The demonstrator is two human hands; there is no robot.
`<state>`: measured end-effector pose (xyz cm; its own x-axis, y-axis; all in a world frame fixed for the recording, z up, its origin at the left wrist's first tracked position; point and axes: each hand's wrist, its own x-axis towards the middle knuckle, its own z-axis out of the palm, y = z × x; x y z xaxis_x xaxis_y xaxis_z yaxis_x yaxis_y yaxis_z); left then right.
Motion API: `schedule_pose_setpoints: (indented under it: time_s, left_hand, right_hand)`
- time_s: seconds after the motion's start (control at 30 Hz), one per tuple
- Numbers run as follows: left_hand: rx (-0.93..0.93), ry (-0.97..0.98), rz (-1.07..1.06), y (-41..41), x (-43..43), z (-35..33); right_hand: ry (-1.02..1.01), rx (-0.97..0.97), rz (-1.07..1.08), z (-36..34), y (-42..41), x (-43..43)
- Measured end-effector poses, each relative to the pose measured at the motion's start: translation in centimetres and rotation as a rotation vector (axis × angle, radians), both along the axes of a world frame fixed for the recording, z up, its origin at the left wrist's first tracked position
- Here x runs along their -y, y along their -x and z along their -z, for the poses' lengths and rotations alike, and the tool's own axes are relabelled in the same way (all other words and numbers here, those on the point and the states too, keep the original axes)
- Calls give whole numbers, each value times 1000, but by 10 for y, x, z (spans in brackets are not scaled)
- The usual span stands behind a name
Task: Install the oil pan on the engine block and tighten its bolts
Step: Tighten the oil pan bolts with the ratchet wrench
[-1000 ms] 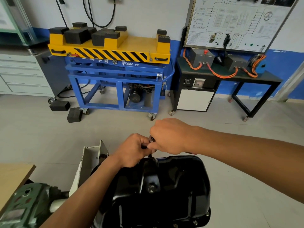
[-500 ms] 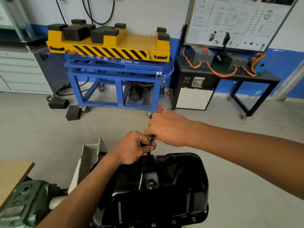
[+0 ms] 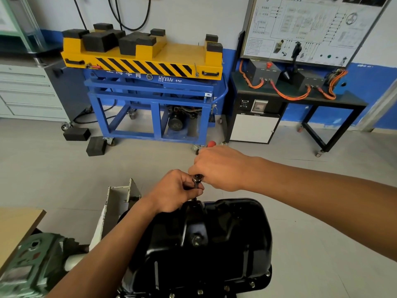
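Oil pan: the black oil pan (image 3: 214, 244) lies bottom up, low in the middle of your view, with its flange toward you. What it sits on is mostly hidden by the pan and your left forearm.
Bolts: a row of bolts (image 3: 226, 288) shows along the near flange edge.
Left hand: your left hand (image 3: 176, 191) is at the pan's far edge. Its fingertips are pinched on the socket shaft (image 3: 196, 186), which stands upright over the rim there.
Right hand: your right hand (image 3: 221, 168) is curled tight round the ratchet (image 3: 197, 179). Only the ratchet's head and its red handle tip (image 3: 211, 144) show past your fist.
In the way: your two hands cover the far rim, so you cannot tell from here whether the socket is seated on a bolt.
Left of the pan: a white bracket (image 3: 120, 201) stands just beside it. A green casting (image 3: 32, 265) and a wooden table corner (image 3: 15, 224) are further left.
Floor ahead: two black blocks (image 3: 96, 145) lie near the lift cart (image 3: 150, 63), which is blue and yellow with hazard stripes.
Right rear: a black bench (image 3: 333, 100) carries boxes and orange cables, under a wiring board (image 3: 311, 29).
Left rear: a grey drawer cabinet (image 3: 25, 93) stands against the wall.
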<state>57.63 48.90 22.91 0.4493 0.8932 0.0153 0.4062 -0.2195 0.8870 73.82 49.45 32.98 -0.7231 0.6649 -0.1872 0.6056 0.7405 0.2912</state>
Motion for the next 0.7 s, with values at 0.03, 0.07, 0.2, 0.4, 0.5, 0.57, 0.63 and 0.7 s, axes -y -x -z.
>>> schedule_pose_setpoints:
  time_s: [0.03,0.07,0.2,0.4,0.5,0.57,0.63,0.7]
  left_hand:
    - [-2,-4,1,0,0,0]
    - [0,-6,1,0,0,0]
    - [27,-25,-19,1,-1,1]
    - [25,-18,49,2,0,0]
    - [15,-11,59,2,-1,0]
    - [0,-10,56,1,-1,0]
    - [1,-16,34,0,-1,0]
    - [24,-24,8,0,-1,1]
  right_hand:
    - [5,-7,3,0,0,0]
    - [7,-11,3,0,0,1]
    - [-41,4,24,-1,1,4]
    - [78,-47,151,-4,2,11]
    - [144,-65,197,-6,3,12]
    - [131,-39,172,-9,4,10]
    - [13,20,84,-11,6,8]
    - [-106,87,-54,-9,8,5]
